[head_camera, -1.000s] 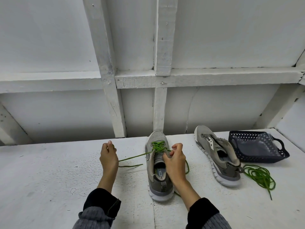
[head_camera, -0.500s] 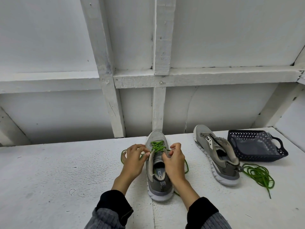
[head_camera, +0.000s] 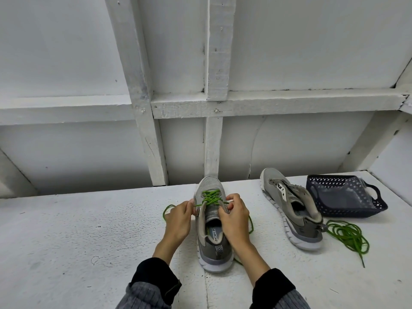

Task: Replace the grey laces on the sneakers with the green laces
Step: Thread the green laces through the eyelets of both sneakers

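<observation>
A grey sneaker stands upright in front of me, toe pointing away, with a green lace crossed through its front eyelets. My left hand pinches the lace's left strand beside the shoe's left edge; a loop of that strand lies behind the hand. My right hand pinches the lace at the right eyelets, with its strand trailing to the right. A second grey sneaker, without a lace, lies tipped to the right. A loose coiled green lace rests by its heel.
A dark perforated plastic basket holding something grey sits at the back right of the white table. A white wall with wooden beams rises right behind the table's far edge.
My left hand, which was out to the left with its strand pulled taut, has come in against the shoe's left side; the strand now lies slack in a loop. My right hand stayed in place.
</observation>
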Demonstrator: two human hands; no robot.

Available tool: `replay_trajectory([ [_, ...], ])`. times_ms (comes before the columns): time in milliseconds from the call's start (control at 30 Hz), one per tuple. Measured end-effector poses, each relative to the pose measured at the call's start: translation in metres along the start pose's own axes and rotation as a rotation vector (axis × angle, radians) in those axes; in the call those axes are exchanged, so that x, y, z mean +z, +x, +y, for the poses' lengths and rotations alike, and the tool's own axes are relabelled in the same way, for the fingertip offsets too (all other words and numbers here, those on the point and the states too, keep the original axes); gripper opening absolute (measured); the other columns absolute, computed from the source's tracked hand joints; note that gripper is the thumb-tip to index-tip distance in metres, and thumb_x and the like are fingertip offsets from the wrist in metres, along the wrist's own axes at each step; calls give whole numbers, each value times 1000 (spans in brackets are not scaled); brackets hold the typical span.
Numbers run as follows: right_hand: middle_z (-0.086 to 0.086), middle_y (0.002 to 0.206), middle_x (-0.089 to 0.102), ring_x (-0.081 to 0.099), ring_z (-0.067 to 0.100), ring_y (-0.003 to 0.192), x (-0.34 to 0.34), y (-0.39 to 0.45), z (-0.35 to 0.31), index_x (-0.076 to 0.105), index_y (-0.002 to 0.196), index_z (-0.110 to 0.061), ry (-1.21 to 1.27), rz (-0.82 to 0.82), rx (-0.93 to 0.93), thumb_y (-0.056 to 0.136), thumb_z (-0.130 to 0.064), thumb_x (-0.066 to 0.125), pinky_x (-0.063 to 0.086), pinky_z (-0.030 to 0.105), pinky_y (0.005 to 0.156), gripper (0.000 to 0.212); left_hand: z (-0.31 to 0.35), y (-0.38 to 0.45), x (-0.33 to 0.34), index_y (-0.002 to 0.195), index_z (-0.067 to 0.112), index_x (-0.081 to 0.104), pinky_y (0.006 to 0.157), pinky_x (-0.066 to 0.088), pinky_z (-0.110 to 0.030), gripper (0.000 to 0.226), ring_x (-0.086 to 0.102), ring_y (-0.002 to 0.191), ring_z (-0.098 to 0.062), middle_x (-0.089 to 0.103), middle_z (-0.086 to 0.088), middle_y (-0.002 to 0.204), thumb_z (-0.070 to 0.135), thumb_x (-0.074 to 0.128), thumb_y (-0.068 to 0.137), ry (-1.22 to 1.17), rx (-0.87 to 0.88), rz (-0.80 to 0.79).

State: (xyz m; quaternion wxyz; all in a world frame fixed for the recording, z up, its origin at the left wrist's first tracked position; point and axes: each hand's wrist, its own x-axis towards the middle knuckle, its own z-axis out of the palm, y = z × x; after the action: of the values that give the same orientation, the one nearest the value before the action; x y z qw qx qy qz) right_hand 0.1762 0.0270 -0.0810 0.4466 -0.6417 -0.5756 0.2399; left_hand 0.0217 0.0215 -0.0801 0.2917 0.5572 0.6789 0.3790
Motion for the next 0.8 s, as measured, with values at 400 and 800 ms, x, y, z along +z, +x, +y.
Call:
replay_trajectory([
  [400, 10, 96, 56, 54, 26, 97, -3, 10, 22, 64, 80, -17, 143, -63, 141, 97, -24, 54, 43, 35, 87, 20, 0, 0, 2, 80, 8, 57, 70, 44, -22, 41, 53, 73, -13, 56, -4, 74, 46, 48, 95, -443, -100, -210],
  [800, 11, 99, 60, 53, 28, 93, 1, 9, 28, 58, 86, -9, 89, -50, 250, 97, -14, 53, 34, 30, 73, 13, -13, 0, 16, 64, 24, 48, 79, 42, -36, 37, 51, 77, -16, 53, -2, 73, 35, 51, 99, -488, -110, -92],
])
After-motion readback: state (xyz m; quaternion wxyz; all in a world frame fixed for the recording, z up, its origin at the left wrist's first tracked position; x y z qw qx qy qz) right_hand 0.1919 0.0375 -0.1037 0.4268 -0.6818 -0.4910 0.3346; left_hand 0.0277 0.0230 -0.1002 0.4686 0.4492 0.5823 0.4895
